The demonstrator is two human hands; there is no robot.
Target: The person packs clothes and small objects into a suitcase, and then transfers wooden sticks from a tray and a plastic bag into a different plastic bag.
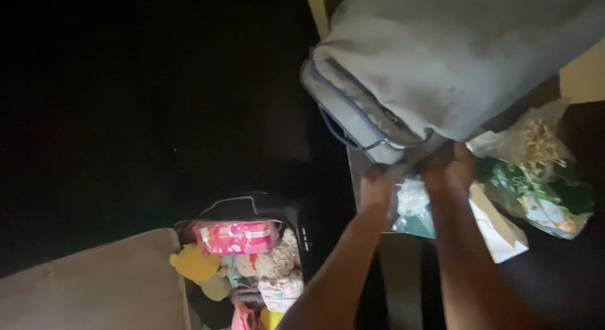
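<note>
From the head camera, both bare arms reach up from 6 o'clock toward a large grey fabric bag with blue piping and a zip [441, 65] that fills the 1 o'clock part of the picture. The left hand [380, 185] and the right hand [449, 166] sit side by side, nearly touching, at the bag's lower edge; their fingers curl closed on that edge, seemingly to take its weight, though the grip is dim and blurred. Just under the 2 hands lies a small clear plastic packet [413, 204]. At 3 o'clock rests a crinkled green and clear plastic bag with pale contents [542, 179], and beside it a white paper carton [498, 232]. At 7 o'clock an open dark case [252, 207] holds a pink patterned pouch [236, 237], a yellow soft toy [195, 264] and a beige teddy bear [274, 260], packed tightly together.
</note>
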